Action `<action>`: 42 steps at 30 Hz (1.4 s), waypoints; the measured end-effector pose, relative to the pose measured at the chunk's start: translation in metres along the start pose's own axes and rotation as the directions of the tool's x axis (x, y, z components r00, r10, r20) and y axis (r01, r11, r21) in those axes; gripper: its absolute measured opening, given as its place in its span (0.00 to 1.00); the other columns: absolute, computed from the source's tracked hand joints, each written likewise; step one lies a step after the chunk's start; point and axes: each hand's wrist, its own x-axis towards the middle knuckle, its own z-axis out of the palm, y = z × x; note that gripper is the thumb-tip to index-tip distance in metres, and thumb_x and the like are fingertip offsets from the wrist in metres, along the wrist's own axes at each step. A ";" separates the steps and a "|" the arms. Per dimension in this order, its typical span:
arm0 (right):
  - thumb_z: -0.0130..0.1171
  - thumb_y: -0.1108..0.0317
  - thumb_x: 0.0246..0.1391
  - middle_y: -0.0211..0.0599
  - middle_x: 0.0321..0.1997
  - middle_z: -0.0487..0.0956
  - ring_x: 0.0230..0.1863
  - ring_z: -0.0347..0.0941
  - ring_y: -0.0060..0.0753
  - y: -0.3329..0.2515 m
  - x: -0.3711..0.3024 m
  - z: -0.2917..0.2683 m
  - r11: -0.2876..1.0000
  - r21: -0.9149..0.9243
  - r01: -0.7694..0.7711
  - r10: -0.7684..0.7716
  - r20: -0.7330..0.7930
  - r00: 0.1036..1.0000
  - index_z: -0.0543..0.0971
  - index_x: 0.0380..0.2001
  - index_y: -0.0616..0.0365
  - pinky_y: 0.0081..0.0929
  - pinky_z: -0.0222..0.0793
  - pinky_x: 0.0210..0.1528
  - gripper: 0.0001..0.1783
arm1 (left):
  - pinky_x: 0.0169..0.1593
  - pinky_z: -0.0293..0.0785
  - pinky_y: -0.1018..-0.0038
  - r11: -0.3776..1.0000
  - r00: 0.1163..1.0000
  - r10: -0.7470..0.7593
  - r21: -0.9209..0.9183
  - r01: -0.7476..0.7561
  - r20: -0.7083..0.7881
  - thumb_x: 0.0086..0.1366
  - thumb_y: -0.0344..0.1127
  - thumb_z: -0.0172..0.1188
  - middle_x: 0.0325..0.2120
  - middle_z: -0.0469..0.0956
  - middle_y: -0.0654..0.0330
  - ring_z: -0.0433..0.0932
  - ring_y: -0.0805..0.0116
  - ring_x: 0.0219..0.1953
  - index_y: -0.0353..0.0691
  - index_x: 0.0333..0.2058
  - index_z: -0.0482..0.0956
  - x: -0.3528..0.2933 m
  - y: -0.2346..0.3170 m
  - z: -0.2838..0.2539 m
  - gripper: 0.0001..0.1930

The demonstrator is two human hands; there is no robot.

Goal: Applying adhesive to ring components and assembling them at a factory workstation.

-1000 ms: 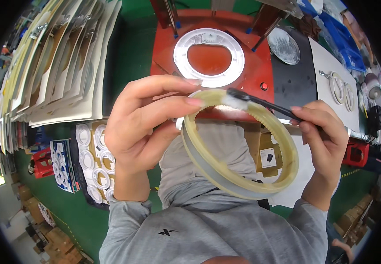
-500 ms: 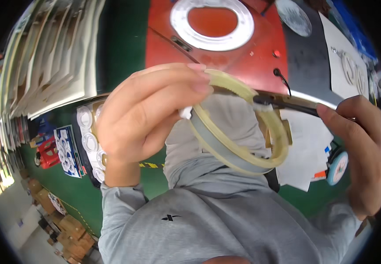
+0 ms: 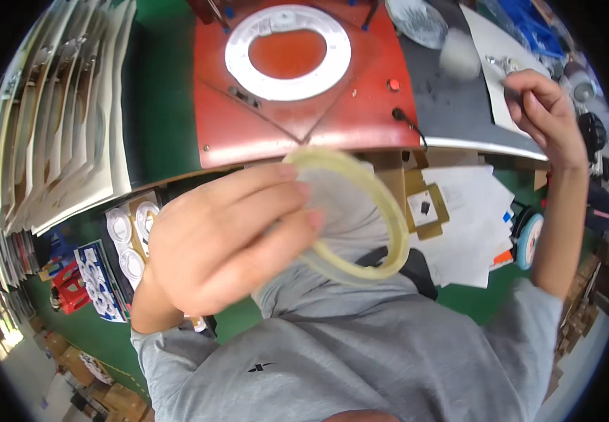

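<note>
My left hand (image 3: 227, 239) is closed on the near left side of a pale yellow, translucent ring (image 3: 397, 232), holding it tilted in the air before my lap. Its fingers cover part of the rim. Off to the upper right, away from the ring, my right hand (image 3: 554, 123) is raised over the dark and white bench surface, fingers curled; what they hold, if anything, does not show. A blurred whitish thing (image 3: 459, 55) appears left of those fingers, too smeared to name.
A white flat ring (image 3: 237, 60) lies on the red bench panel (image 3: 304, 112), near a red button (image 3: 393, 85) and a black cable. Stacked sheets (image 3: 72, 126) stand at left. Below the bench are papers (image 3: 462, 232) and an open small carton (image 3: 427, 209).
My right hand has moved up and away from the ring; the dark thin tool it held at the rim no longer shows. My left hand has lowered the ring slightly, toward the left.
</note>
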 end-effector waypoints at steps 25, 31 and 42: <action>0.73 0.71 0.46 0.36 0.38 0.80 0.38 0.76 0.43 -0.001 0.091 0.178 0.315 -0.796 0.517 -0.893 -0.064 0.445 0.83 0.39 0.58 0.37 0.71 0.40 0.15 | 0.37 0.74 0.84 0.443 0.468 -0.870 -0.665 0.602 -0.156 0.69 0.26 0.65 0.33 0.78 0.62 0.78 0.80 0.33 0.31 0.47 0.74 0.004 -0.042 0.027 0.11; 0.74 0.64 0.47 0.38 0.40 0.75 0.46 0.70 0.47 -0.007 0.134 0.207 0.385 -0.788 0.481 -0.789 -0.010 0.615 0.80 0.36 0.58 0.44 0.67 0.48 0.16 | 0.30 0.72 0.82 0.447 0.363 -0.889 -0.697 0.560 -0.279 0.67 0.28 0.67 0.29 0.76 0.63 0.74 0.81 0.28 0.32 0.41 0.72 0.019 -0.063 0.054 0.12; 0.72 0.67 0.47 0.41 0.34 0.80 0.44 0.73 0.47 -0.028 0.161 0.181 0.423 -0.836 0.349 -0.587 0.040 0.808 0.84 0.28 0.61 0.40 0.72 0.50 0.09 | 0.33 0.74 0.66 0.587 0.418 -0.791 -0.361 0.724 -0.447 0.67 0.33 0.65 0.26 0.78 0.53 0.78 0.60 0.25 0.34 0.33 0.74 0.020 -0.082 0.060 0.10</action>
